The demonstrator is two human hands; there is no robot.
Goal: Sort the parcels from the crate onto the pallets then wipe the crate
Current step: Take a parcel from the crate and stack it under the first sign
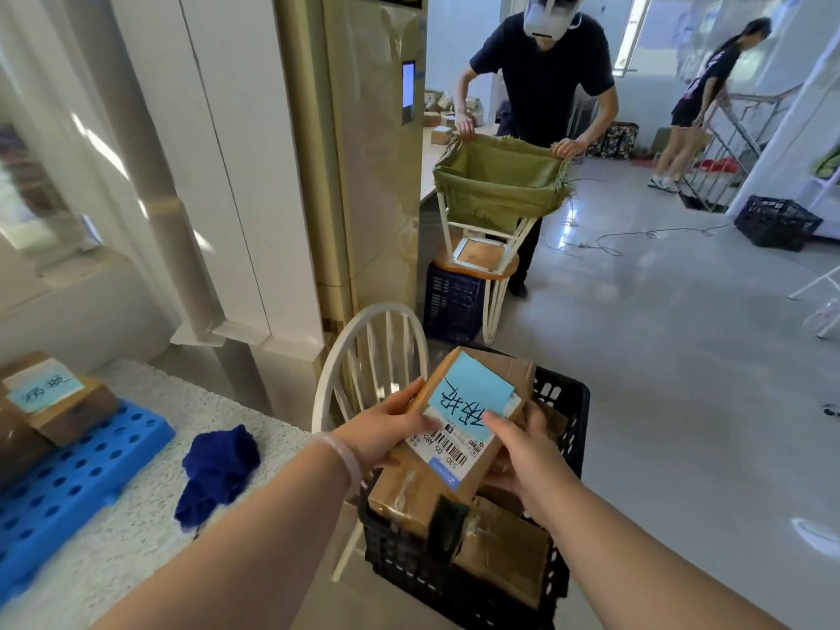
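I hold a cardboard parcel (454, 452) with both hands just above the black crate (566, 404). My left hand (386, 431) grips its left edge, thumb on top. My right hand (522, 452) clasps its right side, thumb on the blue note (472, 388) stuck to it. More parcels (504, 547) lie in the crate beneath. On the bench (145, 525) to my left, a blue pallet (91, 466) carries a labelled box (63, 406), with a dark blue cloth (218, 470) beside it.

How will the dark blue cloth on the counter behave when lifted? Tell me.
The dark blue cloth lies crumpled in folds, so it will probably droop limply. Small and soft-looking, likely light. Pushed across the speckled counter, it would likely bunch, not roll.
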